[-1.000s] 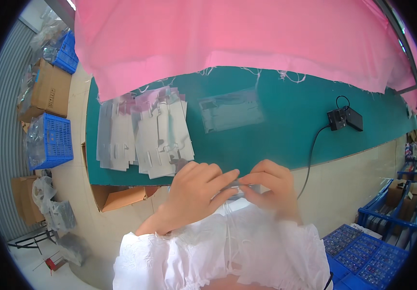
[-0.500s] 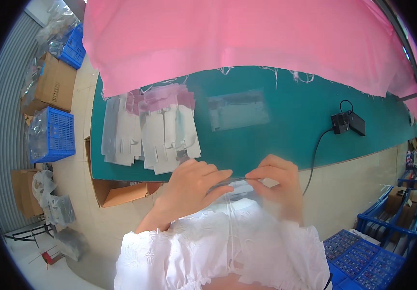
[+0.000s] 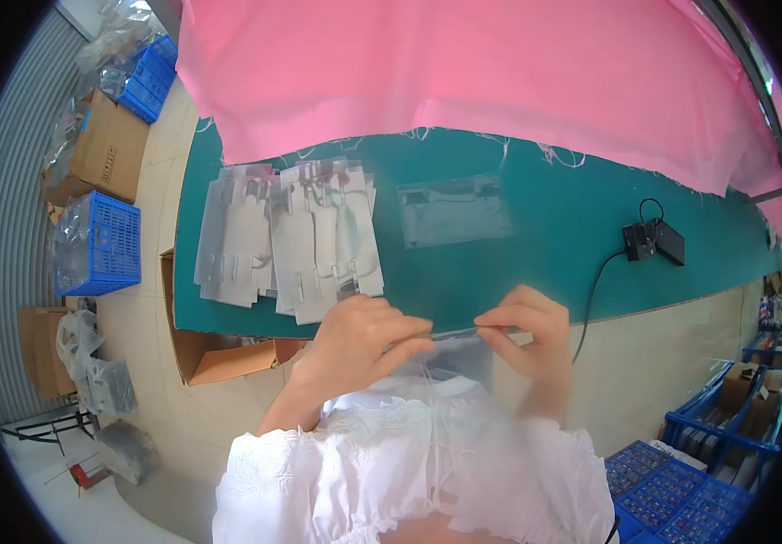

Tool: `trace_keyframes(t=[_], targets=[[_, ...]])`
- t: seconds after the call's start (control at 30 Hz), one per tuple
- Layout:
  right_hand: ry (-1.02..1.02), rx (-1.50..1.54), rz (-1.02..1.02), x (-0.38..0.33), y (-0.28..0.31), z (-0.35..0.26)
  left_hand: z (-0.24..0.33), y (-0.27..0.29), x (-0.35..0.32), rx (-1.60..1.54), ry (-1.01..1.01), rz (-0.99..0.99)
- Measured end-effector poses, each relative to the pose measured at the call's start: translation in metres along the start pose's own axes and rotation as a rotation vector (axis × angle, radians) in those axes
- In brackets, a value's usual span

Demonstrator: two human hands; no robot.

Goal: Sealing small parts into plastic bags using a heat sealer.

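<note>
Between my hands a clear plastic bag (image 3: 461,352) hangs at the front edge of the green table (image 3: 545,245). My left hand (image 3: 359,340) pinches its upper edge at one end. At the other end, the thumb and forefinger of my right hand (image 3: 531,337) are closed on the same edge. Just beyond my left hand lie two overlapping stacks of flat white pieces in clear sleeves (image 3: 327,245). Farther off, a single clear flat pouch (image 3: 454,213) rests on the tabletop.
Pink cloth (image 3: 463,72) with a frayed edge hangs over the table's far side. A black adapter with a cable (image 3: 654,240) sits at the right. Blue crates (image 3: 114,243) and cardboard boxes (image 3: 105,150) stand on the left floor; blue trays of small parts (image 3: 663,490) are lower right.
My right hand has moved slightly right, away from my left, so the pinched bag edge spans a wider gap. The view has shifted a little, and the cloth and stacks appear slightly displaced.
</note>
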State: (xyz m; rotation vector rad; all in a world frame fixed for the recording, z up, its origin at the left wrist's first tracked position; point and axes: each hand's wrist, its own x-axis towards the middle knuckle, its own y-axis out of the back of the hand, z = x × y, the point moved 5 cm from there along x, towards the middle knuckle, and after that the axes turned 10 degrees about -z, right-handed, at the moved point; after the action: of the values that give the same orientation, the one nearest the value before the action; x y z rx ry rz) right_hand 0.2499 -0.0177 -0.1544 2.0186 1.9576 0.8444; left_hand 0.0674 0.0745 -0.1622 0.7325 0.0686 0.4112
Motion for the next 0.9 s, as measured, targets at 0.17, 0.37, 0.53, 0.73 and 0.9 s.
trace_keyframes(t=[0.17, 0.37, 0.53, 0.73, 0.9], targets=[[0.009, 0.012, 0.014, -0.001, 0.002, 0.0, -0.005, 0.004, 0.001, -0.046, -0.057, 0.012], [-0.048, 0.017, 0.183, -0.011, 0.015, 0.008, -0.014, 0.005, 0.002, -0.425, 0.122, 0.154], [-0.086, 0.031, -0.257, -0.002, 0.005, 0.008, -0.016, 0.003, 0.002, -0.605, 0.227, 0.296], [-0.28, 0.93, -0.245, 0.007, -0.039, 0.026, -0.001, -0.003, 0.015, -0.505, 0.106, 0.084], [-0.292, 1.113, 0.002, 0.008, -0.047, 0.034, 0.011, 0.002, 0.021, -0.041, 0.0, 0.184]])
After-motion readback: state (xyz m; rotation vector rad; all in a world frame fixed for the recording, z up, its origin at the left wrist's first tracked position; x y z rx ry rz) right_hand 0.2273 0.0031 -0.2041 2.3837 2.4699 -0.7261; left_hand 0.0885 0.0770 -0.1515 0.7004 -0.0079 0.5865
